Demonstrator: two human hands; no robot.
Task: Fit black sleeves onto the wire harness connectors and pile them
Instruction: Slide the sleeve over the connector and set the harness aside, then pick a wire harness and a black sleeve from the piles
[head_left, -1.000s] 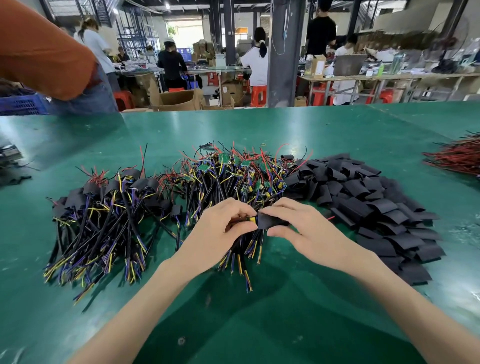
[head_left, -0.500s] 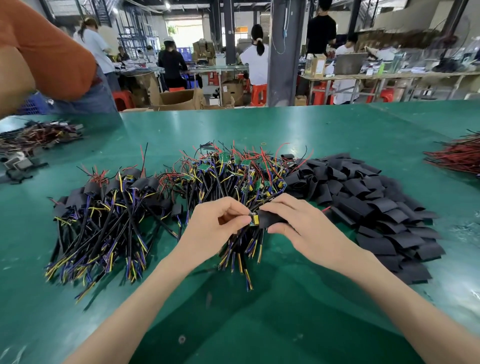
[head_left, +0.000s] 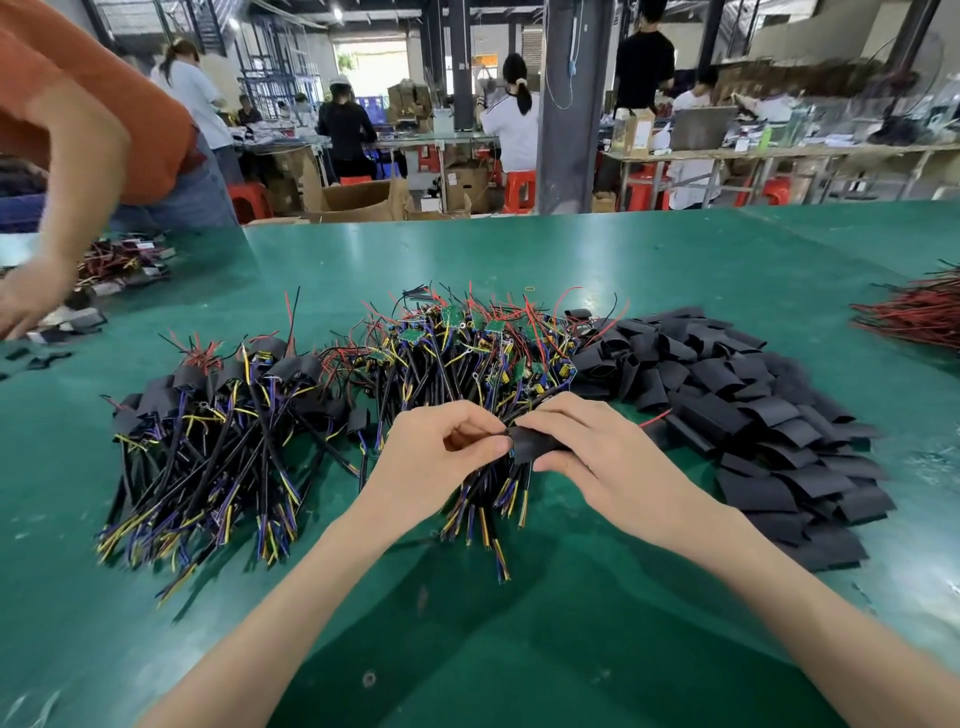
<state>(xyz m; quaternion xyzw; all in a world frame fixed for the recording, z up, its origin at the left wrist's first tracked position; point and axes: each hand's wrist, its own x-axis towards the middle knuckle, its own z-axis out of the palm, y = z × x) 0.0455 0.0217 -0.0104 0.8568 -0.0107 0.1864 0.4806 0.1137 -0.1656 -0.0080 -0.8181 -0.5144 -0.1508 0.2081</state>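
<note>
Your green desk (head_left: 519, 249) spreads wide ahead of you. At your far left a person in an orange shirt (head_left: 130, 119) leans over it, one arm reaching down to a small heap of scraps (head_left: 72, 322) near the edge. A bundle of red wires (head_left: 914, 317) lies at your far right. Beyond the desk you see a dark pillar (head_left: 569, 104), an open cardboard box (head_left: 358, 200), red stools (head_left: 519, 189) and workers (head_left: 511, 130) at long benches (head_left: 779, 153).

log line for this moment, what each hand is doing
step: sleeve fitting | left hand: pinches harness at sleeve mouth | right hand: grips black sleeve | sleeved pile: left | loose sleeves: right
</note>
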